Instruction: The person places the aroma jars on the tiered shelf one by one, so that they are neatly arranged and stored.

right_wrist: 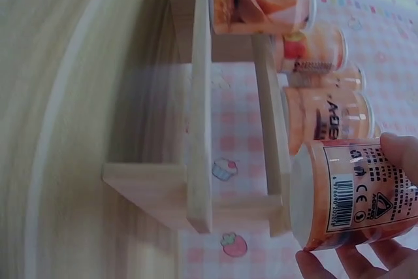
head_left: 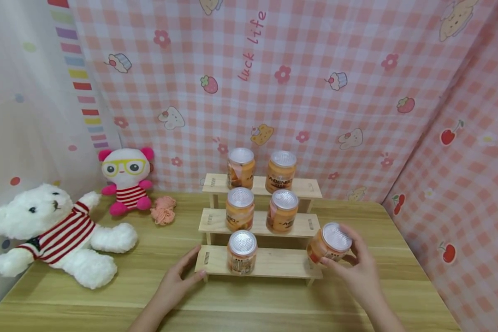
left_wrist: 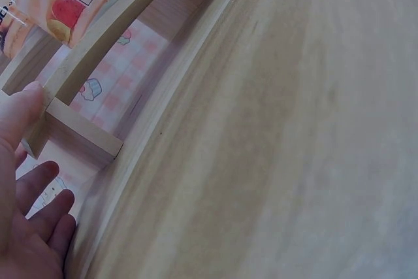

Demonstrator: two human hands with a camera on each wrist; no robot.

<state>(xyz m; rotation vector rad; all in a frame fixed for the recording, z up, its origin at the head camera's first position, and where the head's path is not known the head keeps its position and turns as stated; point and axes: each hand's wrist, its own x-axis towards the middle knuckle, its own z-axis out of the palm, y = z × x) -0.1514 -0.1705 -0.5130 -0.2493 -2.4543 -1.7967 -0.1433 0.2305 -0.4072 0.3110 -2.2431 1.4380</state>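
Observation:
In the head view my right hand [head_left: 358, 267] grips a tilted orange can [head_left: 329, 242] with a silvery lid, over the right end of the stepped wooden shelf stand [head_left: 280, 263]. The right wrist view shows the can's [right_wrist: 359, 194] pale base and barcode label, held off the shelf between thumb and fingers. My left hand [head_left: 178, 279] holds the left end of the lowest tier with thumb and forefinger; its other fingers hang loose in the left wrist view. One can [head_left: 242, 253] stands on the lowest tier, two on the middle tier [head_left: 211, 221], two on the top tier [head_left: 211, 183].
A white teddy bear [head_left: 66, 235] in a striped shirt sits at the left of the wooden table [head_left: 249, 309]. Behind it are a pink-and-white plush toy [head_left: 128, 180] and a ball of peach yarn [head_left: 163, 210]. Checked cloth [head_left: 315, 106] hangs behind and at right.

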